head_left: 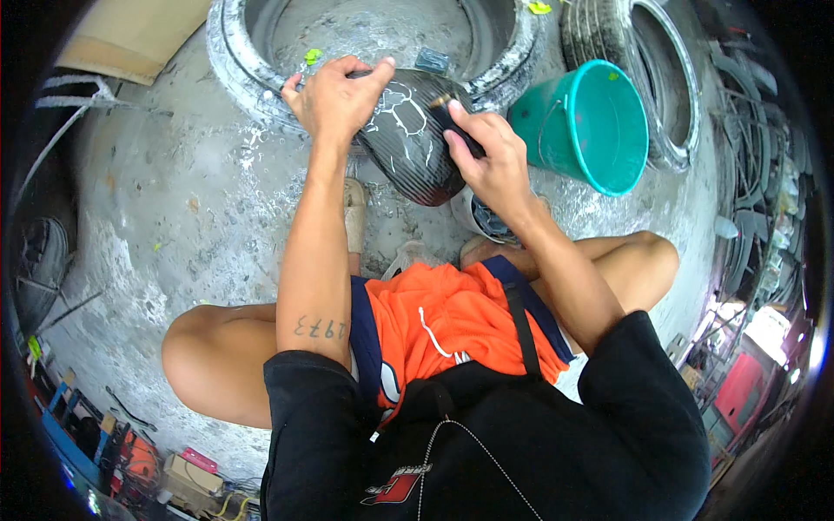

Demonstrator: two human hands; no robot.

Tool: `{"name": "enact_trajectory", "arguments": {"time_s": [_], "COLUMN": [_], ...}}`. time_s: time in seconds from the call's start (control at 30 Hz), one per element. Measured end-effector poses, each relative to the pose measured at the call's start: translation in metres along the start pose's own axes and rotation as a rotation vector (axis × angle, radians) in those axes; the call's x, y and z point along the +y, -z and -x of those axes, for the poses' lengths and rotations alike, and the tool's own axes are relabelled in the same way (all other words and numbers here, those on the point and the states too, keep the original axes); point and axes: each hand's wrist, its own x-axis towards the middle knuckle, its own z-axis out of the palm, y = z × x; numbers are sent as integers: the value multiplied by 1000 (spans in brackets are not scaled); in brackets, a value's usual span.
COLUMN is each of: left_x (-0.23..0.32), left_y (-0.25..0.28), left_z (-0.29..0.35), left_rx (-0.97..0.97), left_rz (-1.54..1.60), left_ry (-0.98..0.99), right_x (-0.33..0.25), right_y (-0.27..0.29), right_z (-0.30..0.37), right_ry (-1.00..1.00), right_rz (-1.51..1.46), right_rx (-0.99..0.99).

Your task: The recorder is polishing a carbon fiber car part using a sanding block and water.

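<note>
A dark, glossy curved shell with a carbon-fibre weave [417, 165] is held out in front of me, above the floor. White wet-looking streaks run over its upper face. My left hand [334, 100] is closed on its far left edge, thumb along the rim. At the shell's right side, my right hand [493, 152] grips a small dark pad with a tan edge [441, 102] and presses it against the surface. The pad's exact kind is hidden by the fingers.
A whitish-smeared tyre [233, 69] lies beyond the shell, with a small dark block [432, 60] near its rim. At the right are a teal bucket [573, 122] and another tyre [682, 104]. A small white container [478, 217] sits below the right hand.
</note>
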Motion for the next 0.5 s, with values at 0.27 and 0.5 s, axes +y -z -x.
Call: {"name": "enact_trajectory", "arguments": {"time_s": [0.27,0.5], "left_x": [-1,5], "left_y": [-5,13], "left_z": [-3,1], "left_rx": [51,66], "left_rz": [63,17], "left_ry": [-99,-84], "right_x": [14,3], "right_y": [-20,-12], "right_z": [-53,-29], "right_ry": [85,46], "right_rz": [73,22], "right_rx": [32,56]}}
